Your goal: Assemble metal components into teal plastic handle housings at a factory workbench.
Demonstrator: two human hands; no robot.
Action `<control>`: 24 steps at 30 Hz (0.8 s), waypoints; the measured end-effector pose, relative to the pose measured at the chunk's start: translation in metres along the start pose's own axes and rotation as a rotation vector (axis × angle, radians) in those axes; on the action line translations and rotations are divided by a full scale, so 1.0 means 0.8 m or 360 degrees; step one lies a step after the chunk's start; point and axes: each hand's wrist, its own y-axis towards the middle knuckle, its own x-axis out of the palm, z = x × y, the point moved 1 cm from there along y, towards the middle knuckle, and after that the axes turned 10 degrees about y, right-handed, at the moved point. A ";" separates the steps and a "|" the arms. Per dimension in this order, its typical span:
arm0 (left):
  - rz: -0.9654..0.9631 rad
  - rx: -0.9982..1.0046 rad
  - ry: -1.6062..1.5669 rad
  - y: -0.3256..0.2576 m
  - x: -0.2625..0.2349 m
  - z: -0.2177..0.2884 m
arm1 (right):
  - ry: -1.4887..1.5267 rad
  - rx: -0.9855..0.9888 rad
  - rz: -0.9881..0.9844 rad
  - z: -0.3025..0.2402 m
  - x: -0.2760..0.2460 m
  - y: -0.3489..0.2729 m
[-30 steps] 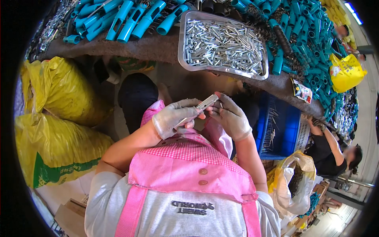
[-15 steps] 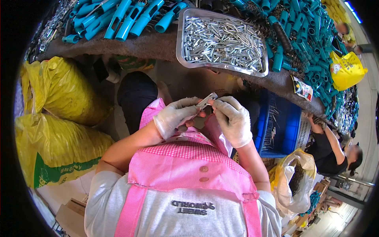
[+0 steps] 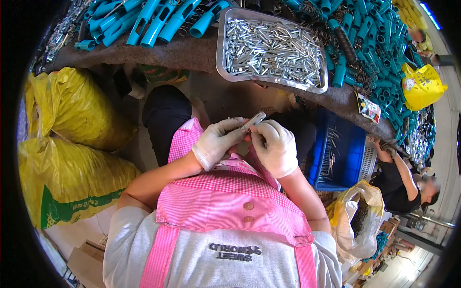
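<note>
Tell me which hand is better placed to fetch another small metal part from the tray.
Probably the right hand. It lies nearer the metal tray of silver parts, and only its fingertips touch the small metal piece. The left hand has the fuller grip on that piece, so it should hold on.

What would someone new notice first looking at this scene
Two white-gloved hands meet at the centre, the left hand and right hand pinching a small silver metal piece above a pink checked apron. Just beyond them, a metal tray heaped with shiny metal pins sits on the table edge, ringed by teal plastic tubes. Bulging yellow sacks fill the left side.
</note>
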 end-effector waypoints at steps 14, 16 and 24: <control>0.0259 -0.0130 -0.0364 -0.012 0.004 0.024 | 0.0433 -0.0009 0.0193 -0.022 -0.013 0.009; 0.0242 -0.0148 -0.0531 -0.015 -0.008 0.023 | 0.0402 -0.0081 0.0274 -0.015 -0.029 0.023; 0.0010 -0.0219 -0.0720 -0.028 -0.023 0.028 | -0.0381 -0.0137 0.0226 0.036 -0.072 0.157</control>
